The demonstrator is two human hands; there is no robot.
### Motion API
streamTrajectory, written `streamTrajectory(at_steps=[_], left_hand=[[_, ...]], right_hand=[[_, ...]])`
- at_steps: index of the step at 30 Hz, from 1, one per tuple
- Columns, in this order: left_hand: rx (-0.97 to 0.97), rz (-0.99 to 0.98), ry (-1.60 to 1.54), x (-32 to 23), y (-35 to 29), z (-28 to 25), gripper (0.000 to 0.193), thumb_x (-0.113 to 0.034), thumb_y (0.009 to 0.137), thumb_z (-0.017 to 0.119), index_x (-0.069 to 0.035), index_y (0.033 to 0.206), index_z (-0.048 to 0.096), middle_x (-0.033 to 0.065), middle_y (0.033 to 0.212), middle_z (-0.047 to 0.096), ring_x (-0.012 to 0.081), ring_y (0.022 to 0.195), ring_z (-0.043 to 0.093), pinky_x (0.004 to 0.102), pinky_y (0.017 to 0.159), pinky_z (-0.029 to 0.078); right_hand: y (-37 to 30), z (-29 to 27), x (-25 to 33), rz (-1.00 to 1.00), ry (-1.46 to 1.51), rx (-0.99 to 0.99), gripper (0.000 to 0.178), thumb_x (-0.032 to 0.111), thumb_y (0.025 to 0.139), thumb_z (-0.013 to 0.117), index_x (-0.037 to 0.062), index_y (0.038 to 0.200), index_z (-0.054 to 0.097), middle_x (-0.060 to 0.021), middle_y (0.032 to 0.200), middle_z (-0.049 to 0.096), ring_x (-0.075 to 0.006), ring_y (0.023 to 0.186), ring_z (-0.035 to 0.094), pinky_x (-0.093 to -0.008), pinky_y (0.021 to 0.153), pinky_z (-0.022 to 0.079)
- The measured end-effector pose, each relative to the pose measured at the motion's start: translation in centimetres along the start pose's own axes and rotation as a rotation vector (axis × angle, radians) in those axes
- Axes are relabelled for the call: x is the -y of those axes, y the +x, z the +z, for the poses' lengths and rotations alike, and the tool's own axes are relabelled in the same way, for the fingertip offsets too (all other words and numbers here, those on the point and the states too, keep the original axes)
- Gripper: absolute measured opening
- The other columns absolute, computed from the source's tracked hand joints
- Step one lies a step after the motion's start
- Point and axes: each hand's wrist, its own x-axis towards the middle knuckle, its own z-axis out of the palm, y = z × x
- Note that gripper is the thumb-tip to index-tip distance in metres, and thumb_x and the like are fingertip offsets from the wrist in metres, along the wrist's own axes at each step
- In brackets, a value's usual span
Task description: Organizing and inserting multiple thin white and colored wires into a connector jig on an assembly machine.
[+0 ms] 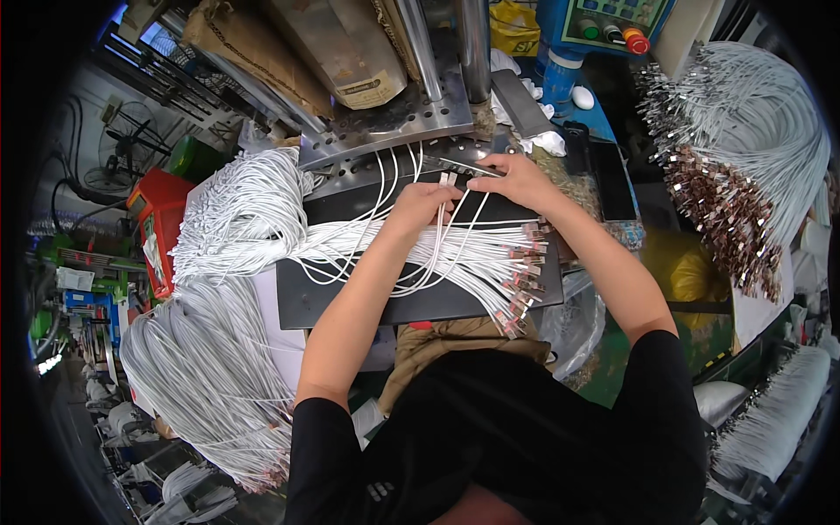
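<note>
Over a dark work plate (302,302), my left hand (424,206) pinches a few white cables (440,229) near their ends. Small pale connectors (448,178) stick up beyond its fingertips. My right hand (518,184) has its thumb and fingers closed on the right end of a narrow metal bar (468,167), just beyond those connectors. Several white cables run from the bar area back toward me. Beneath both forearms lies a spread bundle of white cables (472,249), its plug ends (525,271) fanned out to the right.
A press with a perforated metal plate (389,136) and steel posts stands ahead. Coiled white cables (241,210) and grey cables (206,350) pile up at left, beside a red box (157,223). More cable bundles (752,122) hang at right. A control panel (617,26) stands far right.
</note>
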Motion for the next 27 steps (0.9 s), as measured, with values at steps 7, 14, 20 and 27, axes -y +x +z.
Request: streamTrajectory(at_steps=[7, 14, 20, 27], left_hand=[[0.049, -0.089, 0.005, -1.3, 0.1, -0.3, 0.021, -0.022, 0.090, 0.068, -0.004, 0.095, 0.077, -0.0041, 0.070, 0.057, 0.0076, 0.058, 0.053, 0.0207, 0.054, 0.040], [0.071, -0.104, -0.061, -1.1, 0.1, -0.5, 0.022, -0.024, 0.091, 0.070, -0.004, 0.094, 0.077, -0.0036, 0.072, 0.059, 0.0078, 0.060, 0.054, 0.0207, 0.055, 0.042], [0.004, -0.063, -0.079, -0.7, -0.4, -0.2, 0.022, -0.024, 0.093, 0.068, -0.004, 0.094, 0.076, -0.0022, 0.077, 0.061, 0.0086, 0.062, 0.056, 0.0214, 0.059, 0.046], [-0.007, -0.107, -0.066, -1.0, -0.5, -1.2, 0.025, -0.027, 0.095, 0.068, -0.003, 0.094, 0.075, -0.0048, 0.071, 0.057, 0.0071, 0.064, 0.054, 0.0209, 0.060, 0.043]], right_hand=[[-1.2, 0.1, 1.0, -0.050, 0.025, 0.088, 0.049, 0.032, 0.081, 0.082, 0.0006, 0.117, 0.070, -0.0101, 0.091, 0.073, -0.0155, 0.079, 0.067, -0.0288, 0.072, 0.052], [-0.8, 0.1, 0.8, -0.037, 0.128, 0.060, 0.049, 0.032, 0.081, 0.082, 0.0001, 0.116, 0.070, -0.0099, 0.094, 0.074, -0.0142, 0.080, 0.067, -0.0275, 0.073, 0.051], [-0.8, -0.3, 0.4, -0.044, 0.089, 0.058, 0.048, 0.031, 0.080, 0.083, 0.0000, 0.115, 0.070, -0.0101, 0.094, 0.074, -0.0139, 0.080, 0.067, -0.0274, 0.072, 0.051], [-1.0, -0.9, 0.7, 0.012, 0.102, 0.040, 0.049, 0.033, 0.079, 0.083, -0.0003, 0.114, 0.071, -0.0100, 0.093, 0.074, -0.0139, 0.081, 0.068, -0.0272, 0.074, 0.051]])
